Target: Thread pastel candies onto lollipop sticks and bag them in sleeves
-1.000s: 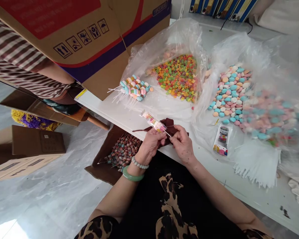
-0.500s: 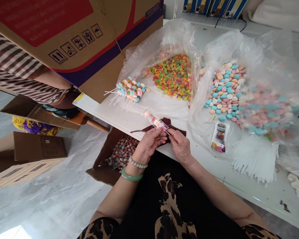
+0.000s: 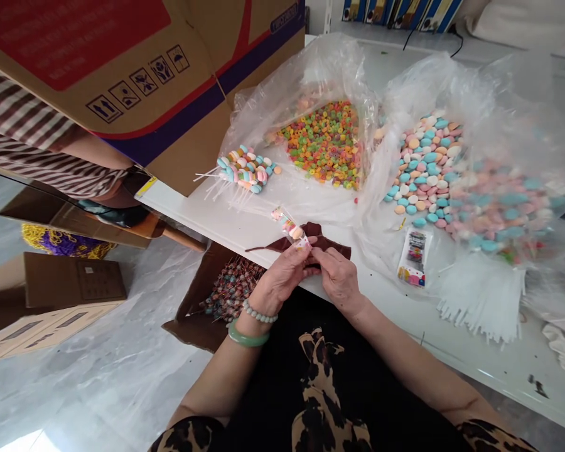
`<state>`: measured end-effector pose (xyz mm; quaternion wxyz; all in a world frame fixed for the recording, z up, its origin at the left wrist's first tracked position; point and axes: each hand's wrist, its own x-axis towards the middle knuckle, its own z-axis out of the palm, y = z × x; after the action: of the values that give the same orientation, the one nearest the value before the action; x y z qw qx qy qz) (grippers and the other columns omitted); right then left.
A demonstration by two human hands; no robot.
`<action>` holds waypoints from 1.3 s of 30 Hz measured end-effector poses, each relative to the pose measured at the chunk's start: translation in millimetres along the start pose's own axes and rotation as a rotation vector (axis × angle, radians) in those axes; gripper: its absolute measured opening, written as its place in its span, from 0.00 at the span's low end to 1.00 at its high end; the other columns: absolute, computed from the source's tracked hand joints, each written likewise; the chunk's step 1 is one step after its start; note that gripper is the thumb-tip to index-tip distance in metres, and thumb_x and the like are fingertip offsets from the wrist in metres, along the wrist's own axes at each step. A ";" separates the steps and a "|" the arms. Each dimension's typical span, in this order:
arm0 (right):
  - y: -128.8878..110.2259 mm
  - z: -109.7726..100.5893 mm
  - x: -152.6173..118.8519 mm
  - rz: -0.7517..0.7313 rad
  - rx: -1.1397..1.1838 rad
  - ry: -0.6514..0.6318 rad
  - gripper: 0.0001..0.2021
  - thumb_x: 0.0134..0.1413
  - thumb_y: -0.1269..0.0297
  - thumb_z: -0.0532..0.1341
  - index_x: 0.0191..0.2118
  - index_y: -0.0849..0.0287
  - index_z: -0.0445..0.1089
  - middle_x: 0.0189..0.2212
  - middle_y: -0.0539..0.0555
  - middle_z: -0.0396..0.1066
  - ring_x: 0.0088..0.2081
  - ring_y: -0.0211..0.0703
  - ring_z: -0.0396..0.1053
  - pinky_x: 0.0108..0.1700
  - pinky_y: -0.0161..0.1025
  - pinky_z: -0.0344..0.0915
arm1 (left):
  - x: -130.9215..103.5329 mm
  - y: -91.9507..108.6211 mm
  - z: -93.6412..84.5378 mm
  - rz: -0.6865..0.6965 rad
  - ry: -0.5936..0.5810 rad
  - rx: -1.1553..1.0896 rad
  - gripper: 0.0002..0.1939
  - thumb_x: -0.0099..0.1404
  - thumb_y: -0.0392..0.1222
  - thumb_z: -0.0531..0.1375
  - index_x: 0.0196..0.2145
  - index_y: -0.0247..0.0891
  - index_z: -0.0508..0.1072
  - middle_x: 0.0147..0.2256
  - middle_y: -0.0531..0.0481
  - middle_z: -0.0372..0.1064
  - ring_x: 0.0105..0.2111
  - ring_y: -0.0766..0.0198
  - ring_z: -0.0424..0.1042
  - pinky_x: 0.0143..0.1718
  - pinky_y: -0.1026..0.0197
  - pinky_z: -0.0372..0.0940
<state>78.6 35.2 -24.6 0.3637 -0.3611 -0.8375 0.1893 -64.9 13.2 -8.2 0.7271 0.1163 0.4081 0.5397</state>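
Observation:
My left hand (image 3: 287, 271), with a bead bracelet and a green bangle at the wrist, holds a wrapped candy skewer (image 3: 289, 227) near its lower end. My right hand (image 3: 338, 276) is closed in a pinch at the lower end of the wrapper, touching the left fingers; what lies between its fingertips is hidden. Beneath the hands a dark brown cloth (image 3: 327, 237) lies on the white table. Candy skewers (image 3: 247, 168) with white sticks are piled up and to the left. Right of my hands lies a stack of printed wrappers (image 3: 415, 256).
Plastic bags hold ring candies (image 3: 324, 141) and pastel candies (image 3: 428, 166). White sticks (image 3: 484, 298) lie at the right. A large carton (image 3: 169, 144) stands at the upper left, near a person's striped sleeve (image 3: 23, 119). Below the table edge, an open box (image 3: 188, 314) holds wrapped skewers.
The fingers of my right hand have moved slightly left, against my left fingers at the wrapper's lower end. The stick end seen there before is now covered. The camera view has shifted slightly.

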 end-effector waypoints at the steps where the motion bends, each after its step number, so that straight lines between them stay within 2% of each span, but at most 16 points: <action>1: -1.3 1.2 -1.2 -0.036 -0.014 0.005 0.17 0.62 0.75 0.48 0.49 0.60 0.72 0.32 0.57 0.71 0.35 0.44 0.70 0.39 0.39 0.69 | 2.2 -0.7 -1.5 0.002 0.025 -0.049 0.19 0.57 0.50 0.67 0.41 0.35 0.75 0.35 0.46 0.73 0.34 0.63 0.73 0.38 0.60 0.68; 5: -7.5 2.7 -5.6 -0.096 -0.020 -0.019 0.18 0.63 0.75 0.49 0.52 0.58 0.69 0.36 0.57 0.73 0.39 0.44 0.71 0.42 0.39 0.70 | 12.3 -9.4 -3.5 0.098 0.197 -0.157 0.13 0.57 0.46 0.66 0.28 0.32 0.73 0.33 0.47 0.73 0.30 0.65 0.72 0.36 0.62 0.68; 7: -12.6 1.0 -4.6 -0.063 -0.074 -0.006 0.16 0.63 0.70 0.52 0.53 0.58 0.68 0.40 0.59 0.72 0.42 0.46 0.70 0.45 0.42 0.69 | 14.4 -13.2 0.5 0.151 0.237 -0.179 0.09 0.58 0.42 0.65 0.30 0.32 0.74 0.33 0.48 0.73 0.31 0.67 0.72 0.35 0.65 0.68; 11: -23.9 -0.1 5.7 -0.034 -0.243 -0.016 0.14 0.63 0.69 0.54 0.52 0.57 0.69 0.50 0.63 0.70 0.52 0.54 0.65 0.53 0.53 0.61 | 12.3 -13.5 17.8 0.120 0.292 -0.306 0.06 0.63 0.39 0.60 0.31 0.34 0.73 0.29 0.51 0.71 0.30 0.70 0.70 0.38 0.67 0.67; 14: -28.2 0.8 16.6 0.021 -0.211 -0.075 0.13 0.64 0.69 0.51 0.45 0.58 0.73 0.44 0.62 0.74 0.47 0.52 0.67 0.51 0.53 0.60 | 9.6 -12.1 27.6 0.076 0.284 -0.343 0.08 0.65 0.38 0.56 0.31 0.34 0.73 0.29 0.51 0.70 0.31 0.69 0.70 0.40 0.66 0.67; 17: -26.8 -0.9 26.2 0.268 0.063 -0.067 0.14 0.64 0.64 0.53 0.35 0.59 0.76 0.31 0.58 0.75 0.38 0.45 0.69 0.47 0.43 0.63 | 7.5 -12.6 26.5 0.046 0.233 -0.295 0.09 0.63 0.42 0.59 0.36 0.34 0.75 0.31 0.49 0.71 0.33 0.67 0.71 0.38 0.65 0.67; 20: -19.8 -3.0 31.3 0.545 0.420 -0.063 0.17 0.63 0.58 0.53 0.28 0.58 0.75 0.21 0.50 0.71 0.28 0.38 0.68 0.33 0.33 0.66 | 3.9 -11.8 18.4 0.056 0.147 -0.247 0.16 0.58 0.48 0.65 0.40 0.36 0.76 0.34 0.50 0.72 0.31 0.68 0.69 0.35 0.64 0.66; 23: -9.4 -5.0 27.9 0.764 0.806 -0.226 0.14 0.60 0.58 0.56 0.30 0.60 0.73 0.16 0.47 0.65 0.17 0.35 0.59 0.23 0.33 0.61 | -3.3 -4.9 10.3 0.090 -0.045 -0.070 0.21 0.51 0.49 0.70 0.41 0.37 0.77 0.41 0.46 0.73 0.38 0.63 0.71 0.39 0.62 0.66; 25: -4.3 -8.6 22.2 0.944 1.126 -0.357 0.11 0.57 0.58 0.60 0.30 0.60 0.71 0.16 0.46 0.63 0.15 0.33 0.55 0.22 0.34 0.59 | -9.4 2.4 6.3 0.101 -0.159 0.133 0.16 0.50 0.46 0.70 0.35 0.35 0.78 0.46 0.42 0.72 0.46 0.57 0.70 0.46 0.59 0.64; 27: -3.6 -15.4 17.4 1.001 1.237 -0.419 0.10 0.53 0.57 0.62 0.29 0.60 0.70 0.18 0.48 0.66 0.17 0.33 0.58 0.23 0.34 0.60 | -14.3 9.3 3.6 0.134 -0.169 0.316 0.11 0.53 0.45 0.69 0.29 0.34 0.77 0.49 0.40 0.72 0.49 0.55 0.68 0.51 0.58 0.62; 30: -10.4 -29.6 17.7 0.846 0.912 -0.238 0.06 0.51 0.61 0.62 0.31 0.57 0.70 0.28 0.51 0.73 0.27 0.38 0.68 0.30 0.35 0.64 | -16.0 12.8 3.8 0.262 -0.021 0.432 0.13 0.57 0.46 0.66 0.22 0.34 0.74 0.43 0.42 0.74 0.43 0.60 0.70 0.47 0.61 0.63; 32: -15.6 -37.0 22.0 0.738 0.749 -0.079 0.07 0.50 0.61 0.63 0.36 0.54 0.71 0.35 0.50 0.75 0.30 0.38 0.70 0.31 0.34 0.65 | -13.7 8.3 8.6 0.257 -0.008 0.447 0.15 0.57 0.49 0.65 0.21 0.35 0.72 0.33 0.45 0.74 0.33 0.64 0.70 0.38 0.63 0.64; 34: -17.2 -38.9 26.3 0.749 0.882 -0.044 0.11 0.48 0.59 0.64 0.39 0.54 0.70 0.36 0.50 0.75 0.26 0.36 0.68 0.25 0.33 0.63 | -10.4 -1.6 17.4 0.098 -0.098 0.462 0.19 0.56 0.53 0.65 0.22 0.35 0.71 0.23 0.48 0.70 0.23 0.66 0.67 0.27 0.64 0.63; 36: -13.7 -35.6 27.7 0.861 1.136 0.018 0.12 0.45 0.58 0.65 0.35 0.57 0.68 0.31 0.51 0.75 0.20 0.35 0.65 0.20 0.32 0.60 | -7.4 -14.9 28.1 -0.024 -0.095 0.485 0.21 0.54 0.58 0.65 0.23 0.35 0.70 0.18 0.52 0.65 0.15 0.68 0.61 0.18 0.65 0.56; 37: -10.6 -32.9 27.1 0.923 1.218 0.109 0.12 0.43 0.59 0.65 0.33 0.58 0.67 0.28 0.51 0.75 0.20 0.35 0.65 0.21 0.33 0.60 | -6.2 -21.7 33.1 -0.003 -0.035 0.521 0.21 0.53 0.58 0.65 0.23 0.36 0.71 0.17 0.53 0.63 0.14 0.69 0.59 0.16 0.65 0.53; 39: -3.0 -29.2 23.6 1.008 1.266 0.338 0.13 0.39 0.62 0.67 0.32 0.58 0.65 0.25 0.50 0.74 0.23 0.37 0.68 0.25 0.34 0.64 | -4.5 -33.4 40.7 0.182 0.116 0.659 0.17 0.54 0.55 0.65 0.25 0.37 0.73 0.16 0.55 0.60 0.15 0.69 0.56 0.16 0.66 0.51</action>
<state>87.8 52.3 7.7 0.4908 -0.4438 -0.2441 0.7089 -12.9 7.2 -0.4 0.5750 0.3500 0.5891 0.4471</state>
